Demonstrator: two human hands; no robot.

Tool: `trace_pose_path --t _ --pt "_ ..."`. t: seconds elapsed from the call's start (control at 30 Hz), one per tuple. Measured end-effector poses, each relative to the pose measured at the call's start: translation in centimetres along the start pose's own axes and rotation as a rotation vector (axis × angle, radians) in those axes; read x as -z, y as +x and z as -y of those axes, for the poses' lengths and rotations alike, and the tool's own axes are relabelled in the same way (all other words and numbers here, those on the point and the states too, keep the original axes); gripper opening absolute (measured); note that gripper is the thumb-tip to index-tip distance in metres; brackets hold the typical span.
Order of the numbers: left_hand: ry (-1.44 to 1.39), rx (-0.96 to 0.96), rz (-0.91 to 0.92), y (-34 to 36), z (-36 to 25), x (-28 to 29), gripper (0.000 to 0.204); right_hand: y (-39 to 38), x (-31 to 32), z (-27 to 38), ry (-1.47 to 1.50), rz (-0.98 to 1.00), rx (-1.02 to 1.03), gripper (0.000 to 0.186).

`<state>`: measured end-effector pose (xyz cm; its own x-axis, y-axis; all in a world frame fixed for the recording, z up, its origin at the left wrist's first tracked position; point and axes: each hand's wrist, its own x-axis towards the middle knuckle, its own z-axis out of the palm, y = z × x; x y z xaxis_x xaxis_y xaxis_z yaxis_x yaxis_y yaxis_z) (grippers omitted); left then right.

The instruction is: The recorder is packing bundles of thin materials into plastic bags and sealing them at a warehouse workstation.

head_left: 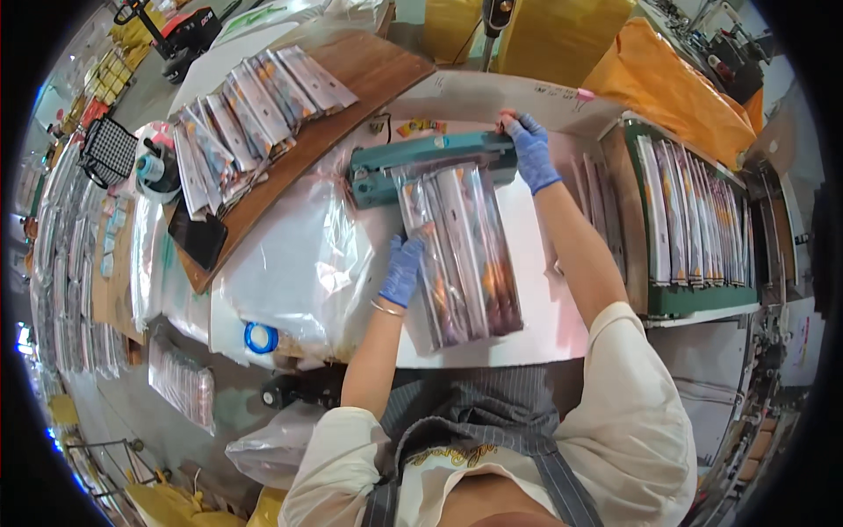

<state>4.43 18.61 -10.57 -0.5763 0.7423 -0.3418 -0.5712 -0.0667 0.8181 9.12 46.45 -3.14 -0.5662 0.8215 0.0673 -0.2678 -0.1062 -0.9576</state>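
Note:
A clear plastic bag holding several long, flat printed packets [464, 255] lies on the white tabletop, its upper end at a teal bench heat sealer [373, 162]. My left hand [405, 268], in a blue glove, grips the bag's left edge. My right hand [532, 154], gloved in blue too, is closed over the right end of the sealer's upper arm, where a bit of red shows. The bag's top edge reaches the sealer's jaw; whether the jaw is fully pressed down on it is hard to see.
To the left, clear plastic bags [294, 255] are piled beside a slanted brown board [369, 75] carrying rows of packets [255, 105] and a black phone [198, 235]. A blue tape roll [261, 337] sits near the front edge. At right, a green-lined box [645, 220] holds upright packets.

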Motion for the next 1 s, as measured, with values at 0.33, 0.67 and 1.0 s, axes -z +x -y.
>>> trace_pose_path --t 0.33,0.67,1.0 --pt "0.520 -0.180 -0.028 -21.7 8.5 1.5 0.028 1.1 1.7 -1.0 0.020 0.009 0.113 0.013" --pt "1.402 -0.681 -0.580 -13.0 0.2 9.5 0.011 -23.2 -2.5 -3.9 -1.094 0.238 0.349 0.062" --pt "0.938 -0.725 -0.444 -14.3 -6.2 3.3 0.016 -28.5 -13.5 -0.6 -0.526 0.323 0.507 0.018"
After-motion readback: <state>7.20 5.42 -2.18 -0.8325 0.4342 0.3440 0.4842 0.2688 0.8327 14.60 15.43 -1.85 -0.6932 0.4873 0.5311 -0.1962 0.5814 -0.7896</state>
